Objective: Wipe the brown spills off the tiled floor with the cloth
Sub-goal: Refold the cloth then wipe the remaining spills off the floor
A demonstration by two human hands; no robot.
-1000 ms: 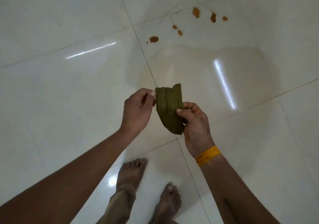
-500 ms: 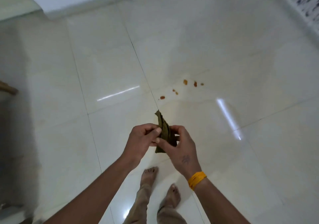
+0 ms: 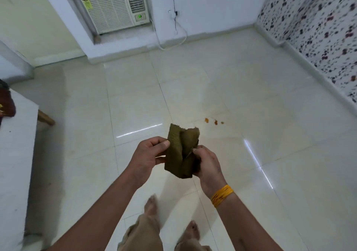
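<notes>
The cloth point(image 3: 181, 153), a dull olive-green rag folded into a loose, crumpled bundle, is held up in the air in front of the person, well above the tiled floor point(image 3: 270, 154) and touching none of it. There is only the head view to go by. In it the left hand point(image 3: 149, 155) pinches the cloth's left edge, thumb pressed on the front face and the fingers curled in behind, so the grip is narrow and closed on fabric. The right hand point(image 3: 207, 162) grips the right side lower down, fingers bunched tightly into the folds; its fingertips are mostly buried in the cloth and cannot be told apart. A yellow band point(image 3: 221, 195) sits around the right wrist.

The brown spills point(image 3: 213, 121) show as three small spots in a short row on the floor beyond the cloth's upper right corner, near it in the picture but well below it. Whether more spots lie behind the cloth cannot be told, since the bundle and both hands cover that patch of tile.

Two bare feet and trouser legs point(image 3: 146, 229) are blurred at the bottom edge. Far back, an air conditioner point(image 3: 114, 6) stands against the wall, its top cut off by the frame. At the left edge a white surface carries a dark red item, only partly in view.
</notes>
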